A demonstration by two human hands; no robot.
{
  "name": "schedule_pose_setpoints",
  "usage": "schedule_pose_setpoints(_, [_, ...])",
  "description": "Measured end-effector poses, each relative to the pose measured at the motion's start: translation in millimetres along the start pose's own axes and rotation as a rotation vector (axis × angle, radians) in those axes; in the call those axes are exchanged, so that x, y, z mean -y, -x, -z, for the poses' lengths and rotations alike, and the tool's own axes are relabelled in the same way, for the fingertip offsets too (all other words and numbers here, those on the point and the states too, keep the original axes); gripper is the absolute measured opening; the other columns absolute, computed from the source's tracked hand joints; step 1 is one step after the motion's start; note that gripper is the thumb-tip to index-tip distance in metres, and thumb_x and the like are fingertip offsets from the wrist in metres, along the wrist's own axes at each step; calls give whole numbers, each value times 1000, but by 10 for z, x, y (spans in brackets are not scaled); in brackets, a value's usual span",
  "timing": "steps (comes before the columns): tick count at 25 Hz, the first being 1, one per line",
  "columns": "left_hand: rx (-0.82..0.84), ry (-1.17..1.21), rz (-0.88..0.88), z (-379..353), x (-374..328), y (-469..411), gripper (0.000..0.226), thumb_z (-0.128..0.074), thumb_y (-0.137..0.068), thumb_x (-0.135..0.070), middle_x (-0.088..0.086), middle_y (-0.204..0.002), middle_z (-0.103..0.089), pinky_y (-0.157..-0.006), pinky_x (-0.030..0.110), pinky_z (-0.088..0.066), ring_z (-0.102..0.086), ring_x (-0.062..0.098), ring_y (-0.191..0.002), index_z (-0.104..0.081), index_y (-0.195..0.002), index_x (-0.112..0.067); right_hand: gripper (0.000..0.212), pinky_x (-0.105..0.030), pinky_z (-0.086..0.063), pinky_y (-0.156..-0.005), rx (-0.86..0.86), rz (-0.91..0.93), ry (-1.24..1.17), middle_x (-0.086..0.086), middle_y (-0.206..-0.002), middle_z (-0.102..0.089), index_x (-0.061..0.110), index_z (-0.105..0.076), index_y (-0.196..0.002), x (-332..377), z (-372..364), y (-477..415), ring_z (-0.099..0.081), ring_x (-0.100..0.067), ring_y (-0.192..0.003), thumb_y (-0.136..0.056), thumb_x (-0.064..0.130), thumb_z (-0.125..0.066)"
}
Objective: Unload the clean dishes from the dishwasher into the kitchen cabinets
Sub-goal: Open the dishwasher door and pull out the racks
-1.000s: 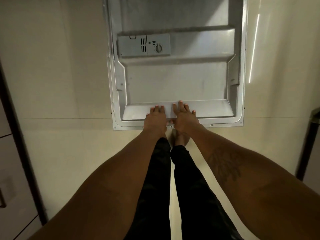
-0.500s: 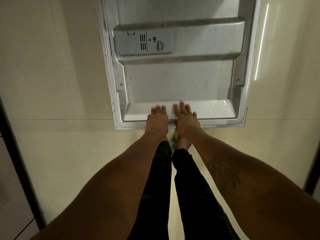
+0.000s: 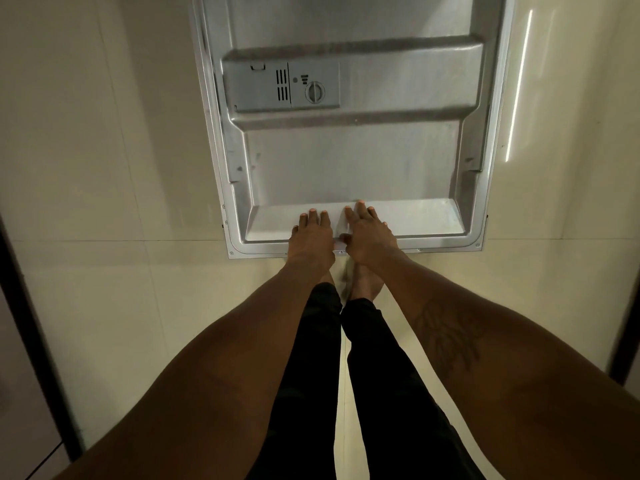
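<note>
The dishwasher door (image 3: 349,161) lies open and flat in front of me, its steel inner face up, with the grey detergent dispenser (image 3: 280,86) near its far end. My left hand (image 3: 311,237) and my right hand (image 3: 369,235) rest side by side on the door's near edge. Their fingers lie straight over the sloped lip. The right thumb sits at the rim between the two hands. No dishes or racks are in view.
Cream floor tiles (image 3: 104,168) surround the door on both sides. A dark cabinet edge (image 3: 20,341) runs along the left, and a dark upright (image 3: 627,341) stands at the right. My legs in black trousers and a bare foot (image 3: 363,282) are just below the door's edge.
Both hands have kept their place on the door's near edge. The door fills slightly more of the view, and the dark edges at the sides have slid outward.
</note>
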State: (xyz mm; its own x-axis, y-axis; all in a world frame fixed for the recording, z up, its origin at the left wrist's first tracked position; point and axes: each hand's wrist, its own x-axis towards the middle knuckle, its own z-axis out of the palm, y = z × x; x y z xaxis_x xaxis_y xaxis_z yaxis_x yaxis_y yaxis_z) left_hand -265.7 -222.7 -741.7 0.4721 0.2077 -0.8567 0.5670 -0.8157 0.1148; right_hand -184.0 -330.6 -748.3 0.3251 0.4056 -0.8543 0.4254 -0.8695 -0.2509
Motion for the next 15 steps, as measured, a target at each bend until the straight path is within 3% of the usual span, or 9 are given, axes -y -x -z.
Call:
schedule_pose_setpoints(2, [-66,-11,-32,249,-24,39,72,-68,-93,-32,13,-153,-38,-115,44,-37,-37,30,-142,-31,-151,-9,58,-49,-35,-115,-29,-19,-55,-7,-158,-35,17,-37,-150,107,232,64,-34,-28,-145,-99,35,-56])
schedule_pose_setpoints(5, [-177,-43,-93,725,-39,100,52,-63,-95,-32,10,-135,-53,-108,42,-43,-50,28,-129,-45,-138,-10,54,-43,-35,-115,-72,-5,-70,-6,-157,-40,15,-41,-150,248,662,213,-37,-26,-145,-101,33,-55])
schedule_pose_setpoints(11, [-326,-79,-111,1780,-74,279,47,-60,-96,-33,10,-129,-57,-106,42,-43,-53,27,-124,-49,-135,-9,52,-42,-37,-113,-206,-4,-81,-5,-160,-36,15,-41,-150,515,1601,487,-35,-25,-146,-103,35,-49])
schedule_pose_setpoints(15, [-462,-72,-147,2540,-119,349,41,-60,-96,-32,8,-126,-59,-102,41,-45,-55,27,-121,-53,-130,-10,47,-42,-42,-111,-366,43,-101,-6,-156,-42,14,-46,-146,677,2273,561,-43,-26,-141,-102,32,-51])
